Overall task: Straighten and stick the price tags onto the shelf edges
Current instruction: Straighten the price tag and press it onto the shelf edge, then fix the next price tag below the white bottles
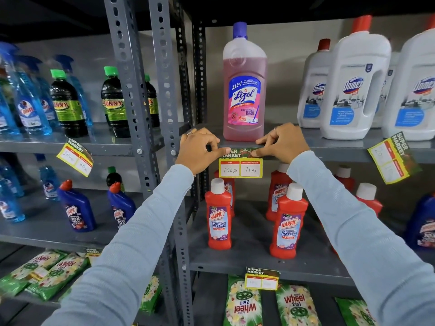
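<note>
A yellow and green price tag (240,166) reading 150 Rs and 75 Rs hangs level on the grey shelf edge (334,152), just below a pink Lizol bottle (244,90). My left hand (200,149) pinches the tag's top left corner with thumb and fingers. My right hand (281,143) presses the top right corner against the edge. A second tag (394,158) hangs tilted on the same shelf edge at the right. A third tag (75,156) sits crooked on the left rack's edge. A fourth tag (262,277) is on the lower shelf edge.
White Domex jugs (353,85) stand at the right of the top shelf. Red Harpic bottles (219,217) fill the shelf below. Perforated grey uprights (164,90) divide the racks. Blue spray bottles (30,102), dark Sunny bottles (67,104) and green Wheel packets (292,304) fill other shelves.
</note>
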Demonstrator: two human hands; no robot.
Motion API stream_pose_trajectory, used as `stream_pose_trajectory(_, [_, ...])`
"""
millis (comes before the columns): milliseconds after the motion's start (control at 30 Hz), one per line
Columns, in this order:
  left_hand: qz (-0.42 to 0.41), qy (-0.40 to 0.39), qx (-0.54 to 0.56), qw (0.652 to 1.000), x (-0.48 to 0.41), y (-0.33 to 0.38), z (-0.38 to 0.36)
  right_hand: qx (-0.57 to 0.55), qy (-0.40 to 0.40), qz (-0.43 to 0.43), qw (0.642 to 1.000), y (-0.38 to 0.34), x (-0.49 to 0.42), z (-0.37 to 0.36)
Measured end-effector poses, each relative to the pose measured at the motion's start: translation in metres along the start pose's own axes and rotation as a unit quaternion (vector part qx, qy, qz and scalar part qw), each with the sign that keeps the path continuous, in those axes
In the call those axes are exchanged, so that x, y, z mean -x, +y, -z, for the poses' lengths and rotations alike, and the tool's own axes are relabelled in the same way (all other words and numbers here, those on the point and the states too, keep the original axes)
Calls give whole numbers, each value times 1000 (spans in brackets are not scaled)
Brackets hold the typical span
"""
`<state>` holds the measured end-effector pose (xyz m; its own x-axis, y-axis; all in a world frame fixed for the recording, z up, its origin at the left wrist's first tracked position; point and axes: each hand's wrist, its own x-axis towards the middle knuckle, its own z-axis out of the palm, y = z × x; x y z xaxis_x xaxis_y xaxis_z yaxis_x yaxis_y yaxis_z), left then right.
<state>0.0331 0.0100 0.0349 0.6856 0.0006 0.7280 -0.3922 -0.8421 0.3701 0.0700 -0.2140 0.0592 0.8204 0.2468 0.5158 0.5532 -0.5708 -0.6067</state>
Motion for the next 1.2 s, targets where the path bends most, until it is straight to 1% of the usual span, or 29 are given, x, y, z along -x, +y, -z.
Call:
stream_pose_trajectory(67, [7,14,19,1000,2,1,-1,-11,1,0,1000,1,2,-1])
stream_pose_trajectory(167, [24,35,77,996,6,1,-3,-32,10,3,999,0,7,-6])
stream_pose_trajectory(267, [18,41,101,994,6,0,-2,-24,55,-3,998,-6,10,-16])
stream_pose_trajectory(400, [4,43,58,997,3,-1,-4,9,111,-19,994,-9,11,-32])
stream_pose_trajectory(500, [9,61,52,997,4,0,-7,18,118,-27,992,-11,7,-35])
stream_pose_trajectory(633, [47,63,38,996,5,7,-6,32,115,-18,993,-14,12,-37])
stream_pose_trajectory(667, [55,60,36,996,7,10,-6,17,102,-14,995,-12,15,-34])
stream_pose_trajectory(733, [62,56,27,996,10,15,-6,-45,66,4,997,-7,25,-22])
stream_pose_trajectory(767, [64,52,19,996,11,18,-8,-77,60,18,995,-3,32,-12])
stream_pose_trajectory(800, [65,46,12,997,11,21,-9,-101,70,32,992,2,41,-1])
stream_pose_trajectory(867, [59,38,6,997,12,33,-15,-114,123,43,985,20,61,24])
stream_pose_trajectory(967, [1,41,41,998,11,71,-32,-81,219,17,972,54,85,69])
stream_pose_trajectory(1067, [-102,5,83,991,4,130,-57,-21,292,8,956,93,98,124])
stream_pose_trajectory(1133, [-159,-47,72,984,-5,169,-81,60,305,-10,951,126,103,162])
stream_pose_trajectory(1200, [-181,-101,46,977,-14,206,-106,118,275,-43,953,160,108,192])
